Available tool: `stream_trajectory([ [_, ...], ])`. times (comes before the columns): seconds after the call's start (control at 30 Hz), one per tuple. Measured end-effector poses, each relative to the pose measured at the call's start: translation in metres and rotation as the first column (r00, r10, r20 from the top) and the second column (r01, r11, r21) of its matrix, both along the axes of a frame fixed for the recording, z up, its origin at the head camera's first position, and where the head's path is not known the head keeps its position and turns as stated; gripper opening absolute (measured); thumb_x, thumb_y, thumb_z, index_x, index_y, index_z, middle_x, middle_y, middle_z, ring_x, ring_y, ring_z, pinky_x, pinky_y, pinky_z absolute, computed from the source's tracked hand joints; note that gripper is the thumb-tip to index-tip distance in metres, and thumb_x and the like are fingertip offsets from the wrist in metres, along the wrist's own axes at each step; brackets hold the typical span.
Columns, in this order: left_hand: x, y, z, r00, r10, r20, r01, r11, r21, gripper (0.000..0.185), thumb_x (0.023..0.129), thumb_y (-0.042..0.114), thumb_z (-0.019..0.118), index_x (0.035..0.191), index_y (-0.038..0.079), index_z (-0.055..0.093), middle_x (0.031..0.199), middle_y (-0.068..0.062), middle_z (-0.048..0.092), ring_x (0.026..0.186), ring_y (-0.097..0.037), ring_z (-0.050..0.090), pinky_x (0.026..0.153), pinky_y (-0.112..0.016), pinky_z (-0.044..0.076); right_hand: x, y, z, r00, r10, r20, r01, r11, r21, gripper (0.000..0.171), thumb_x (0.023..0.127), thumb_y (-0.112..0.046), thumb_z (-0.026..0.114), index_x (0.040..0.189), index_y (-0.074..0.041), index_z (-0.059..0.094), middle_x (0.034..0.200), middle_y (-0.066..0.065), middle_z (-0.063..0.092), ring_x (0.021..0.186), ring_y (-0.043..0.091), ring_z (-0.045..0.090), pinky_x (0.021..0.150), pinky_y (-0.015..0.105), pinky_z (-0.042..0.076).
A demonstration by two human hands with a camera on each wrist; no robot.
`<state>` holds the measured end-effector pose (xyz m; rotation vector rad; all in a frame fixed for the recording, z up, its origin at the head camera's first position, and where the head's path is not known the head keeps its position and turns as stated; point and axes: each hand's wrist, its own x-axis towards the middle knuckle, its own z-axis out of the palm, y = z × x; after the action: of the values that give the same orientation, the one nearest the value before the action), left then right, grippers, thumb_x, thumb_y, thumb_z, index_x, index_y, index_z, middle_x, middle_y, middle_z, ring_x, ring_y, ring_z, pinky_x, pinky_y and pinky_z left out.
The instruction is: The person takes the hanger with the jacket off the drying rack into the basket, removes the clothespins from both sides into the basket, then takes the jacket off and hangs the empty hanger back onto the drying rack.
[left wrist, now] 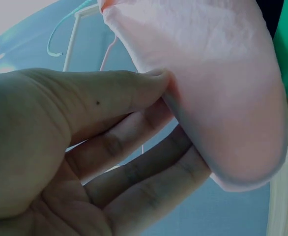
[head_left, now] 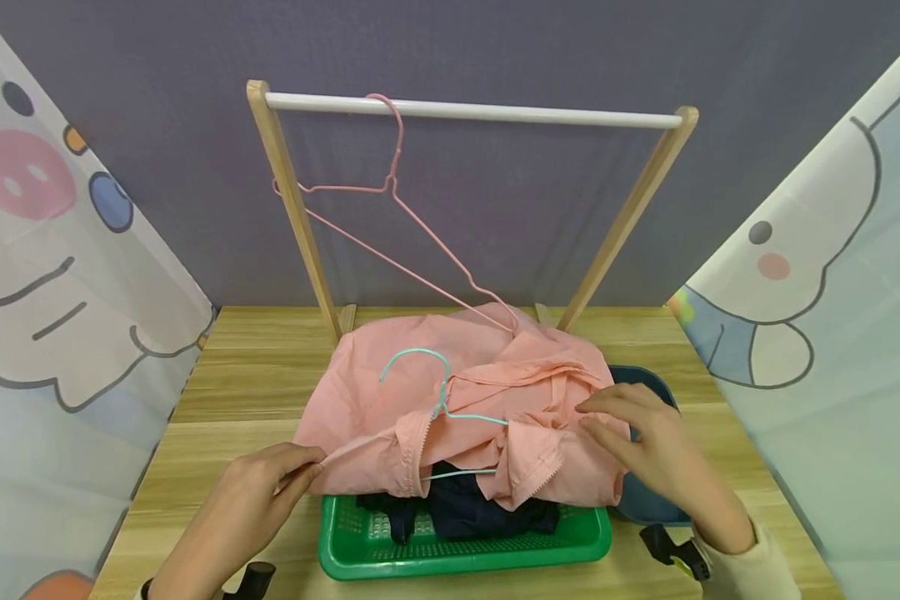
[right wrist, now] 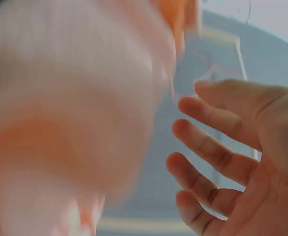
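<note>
A pink jacket (head_left: 390, 392) lies spread over a green basket (head_left: 465, 546) with a mint wire hanger (head_left: 438, 392) threaded into it. My left hand (head_left: 270, 483) pinches the jacket's left sleeve edge (left wrist: 222, 98) between thumb and fingers. My right hand (head_left: 637, 442) hovers with spread, relaxed fingers (right wrist: 208, 147) over the jacket's right side (right wrist: 70, 113), holding nothing. Dark navy clothes (head_left: 480, 512) lie in the basket under the jacket.
A wooden rack with a white rail (head_left: 472, 110) stands at the back of the wooden table (head_left: 255, 367); a pink wire hanger (head_left: 397, 208) hangs on it. A dark blue tub (head_left: 645, 500) sits right of the basket. Cartoon-print curtains flank both sides.
</note>
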<state>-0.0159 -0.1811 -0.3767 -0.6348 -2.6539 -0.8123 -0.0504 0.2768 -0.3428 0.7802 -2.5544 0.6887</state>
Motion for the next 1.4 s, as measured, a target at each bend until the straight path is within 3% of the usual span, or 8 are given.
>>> stream_trajectory([
  [0.17, 0.003, -0.002, 0.002, 0.998, 0.015, -0.057, -0.016, 1.000, -0.008, 0.026, 0.076, -0.002, 0.083, 0.096, 0.014, 0.077, 0.091, 0.010, 0.071, 0.076, -0.001, 0.063, 0.059, -0.018, 0.054, 0.000, -0.027, 0.002, 0.988, 0.154, 0.000, -0.154, 0.987, -0.037, 0.022, 0.080, -0.008, 0.082, 0.099, -0.018, 0.078, 0.103, -0.009, 0.068, 0.096, 0.013, 0.057, 0.079, 0.024, 0.043],
  [0.47, 0.005, -0.012, 0.005, 0.987, 0.071, -0.145, -0.071, 0.997, 0.007, 0.031, 0.071, -0.004, 0.085, 0.096, 0.013, 0.077, 0.092, 0.008, 0.072, 0.078, -0.009, 0.069, 0.068, -0.013, 0.053, -0.007, -0.043, 0.013, 0.985, 0.172, -0.015, -0.172, 0.985, 0.010, 0.002, 0.094, -0.020, 0.070, 0.095, -0.020, 0.073, 0.098, -0.012, 0.065, 0.094, 0.014, 0.054, 0.080, 0.030, 0.039],
  [0.7, 0.005, -0.029, 0.004, 0.974, 0.129, -0.186, -0.125, 0.992, 0.036, 0.033, 0.071, -0.007, 0.083, 0.099, 0.011, 0.076, 0.093, 0.002, 0.074, 0.079, -0.016, 0.071, 0.072, -0.008, 0.050, -0.012, -0.043, 0.021, 0.969, 0.200, -0.143, -0.211, 0.975, -0.071, 0.030, 0.105, -0.039, 0.054, 0.093, -0.017, 0.071, 0.095, -0.008, 0.064, 0.088, 0.014, 0.054, 0.076, 0.028, 0.037],
  [0.83, 0.004, -0.040, 0.003, 0.966, 0.166, -0.196, -0.158, 0.986, 0.058, 0.033, 0.072, -0.007, 0.082, 0.101, 0.009, 0.076, 0.095, -0.001, 0.074, 0.081, -0.017, 0.071, 0.075, -0.005, 0.047, -0.012, -0.036, 0.022, 0.971, 0.172, -0.168, -0.195, 0.972, -0.132, 0.027, 0.103, -0.038, 0.058, 0.094, -0.017, 0.072, 0.097, -0.005, 0.066, 0.089, 0.014, 0.055, 0.077, 0.025, 0.040],
  [0.97, 0.003, -0.046, 0.002, 0.963, 0.200, -0.181, -0.189, 0.979, 0.077, 0.035, 0.073, -0.008, 0.082, 0.104, 0.008, 0.076, 0.098, -0.003, 0.074, 0.084, -0.010, 0.069, 0.074, -0.003, 0.046, -0.009, -0.026, 0.021, 0.985, 0.112, -0.131, -0.135, 0.974, -0.180, 0.002, 0.094, -0.015, 0.072, 0.095, -0.016, 0.072, 0.098, -0.004, 0.067, 0.091, 0.014, 0.055, 0.078, 0.021, 0.040],
  [1.1, 0.002, -0.047, 0.002, 0.959, 0.217, -0.181, -0.205, 0.975, 0.083, 0.036, 0.073, -0.009, 0.082, 0.105, 0.007, 0.076, 0.099, -0.004, 0.074, 0.081, -0.008, 0.068, 0.069, -0.003, 0.046, -0.005, -0.015, 0.019, 0.997, 0.034, -0.074, -0.048, 0.980, -0.191, 0.030, 0.079, 0.008, 0.077, 0.098, -0.015, 0.073, 0.099, -0.004, 0.067, 0.095, 0.012, 0.055, 0.082, 0.017, 0.041],
  [1.3, 0.000, -0.047, 0.005, 0.956, 0.235, -0.175, -0.216, 0.969, 0.120, 0.037, 0.072, -0.012, 0.081, 0.104, 0.005, 0.077, 0.097, -0.007, 0.074, 0.086, 0.013, 0.056, 0.067, -0.002, 0.045, -0.002, -0.005, 0.011, 0.999, 0.015, -0.042, -0.021, 0.992, -0.124, 0.034, 0.077, 0.008, 0.078, 0.098, -0.017, 0.073, 0.099, -0.007, 0.067, 0.089, 0.013, 0.055, 0.069, 0.017, 0.045],
  [1.4, -0.002, -0.046, 0.008, 0.954, 0.237, -0.183, -0.219, 0.969, 0.111, 0.037, 0.072, -0.012, 0.082, 0.105, 0.005, 0.077, 0.096, -0.007, 0.074, 0.083, 0.007, 0.060, 0.065, -0.004, 0.047, -0.001, -0.005, 0.004, 0.999, 0.037, -0.017, -0.038, 0.996, -0.080, 0.034, 0.078, 0.006, 0.079, 0.099, -0.021, 0.073, 0.099, -0.010, 0.065, 0.083, 0.011, 0.053, 0.065, 0.016, 0.043],
])
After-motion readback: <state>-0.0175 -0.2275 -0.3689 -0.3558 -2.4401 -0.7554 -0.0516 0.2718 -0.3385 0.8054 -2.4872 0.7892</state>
